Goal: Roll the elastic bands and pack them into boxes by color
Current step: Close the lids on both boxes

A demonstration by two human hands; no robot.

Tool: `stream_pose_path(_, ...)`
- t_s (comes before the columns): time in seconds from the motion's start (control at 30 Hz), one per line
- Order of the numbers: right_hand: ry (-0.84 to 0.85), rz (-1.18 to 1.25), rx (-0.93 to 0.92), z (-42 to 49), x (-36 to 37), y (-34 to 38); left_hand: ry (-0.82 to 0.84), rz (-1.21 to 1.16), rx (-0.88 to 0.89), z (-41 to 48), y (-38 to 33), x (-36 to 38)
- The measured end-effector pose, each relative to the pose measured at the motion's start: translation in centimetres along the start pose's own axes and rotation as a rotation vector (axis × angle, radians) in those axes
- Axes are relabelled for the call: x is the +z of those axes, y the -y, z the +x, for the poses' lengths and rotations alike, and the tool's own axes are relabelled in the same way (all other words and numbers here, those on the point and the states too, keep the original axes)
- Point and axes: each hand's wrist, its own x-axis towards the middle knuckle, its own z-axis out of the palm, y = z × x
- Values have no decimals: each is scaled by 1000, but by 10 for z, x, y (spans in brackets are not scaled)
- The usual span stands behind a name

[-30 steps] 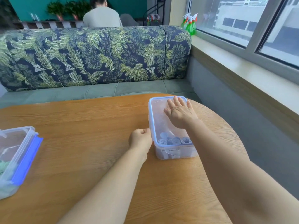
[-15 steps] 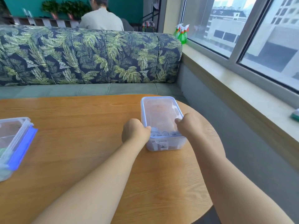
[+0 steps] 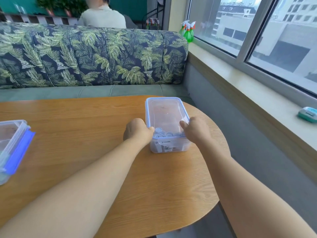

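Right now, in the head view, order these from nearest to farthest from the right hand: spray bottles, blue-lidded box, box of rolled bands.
1. Box of rolled bands, gripped by right hand.
2. Blue-lidded box, left on table.
3. Spray bottles, far windowsill.

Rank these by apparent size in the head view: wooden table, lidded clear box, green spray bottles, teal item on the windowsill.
1. wooden table
2. lidded clear box
3. green spray bottles and teal item look alike; the bottles stand farther off, so I leave them unranked.
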Motion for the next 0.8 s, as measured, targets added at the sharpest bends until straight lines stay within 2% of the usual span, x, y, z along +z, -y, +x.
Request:
stream_pose_path(0.07, 30, 22, -72, -5, -11, -3, -87, 102, 226, -5, 1, 0)
stream_pose_path(0.1, 30, 50, -126, -8, -19, -6, -76, 117, 368, -7, 1, 0)
stream_pose_path(0.17, 96, 98, -236, -17, -36, -11, 73, 168, 594, -11, 0, -2)
stream_pose_path(0.2, 167, 82, -265, -21, -41, -12, 162, 230, 643, -12, 0, -2)
stream_pose_path(0.3, 305, -171, -327, -28, -41, -17, 284, 346, 650, -10, 5, -1)
stream_pose_path(0.43, 215, -425, -448, -32, -34, -16, 237, 345, 656, -8, 6, 1)
stream_pose_path(0.8, 16, -569, -556, -24, -19, -23, 32, 656, 806, -18, 0, 2)
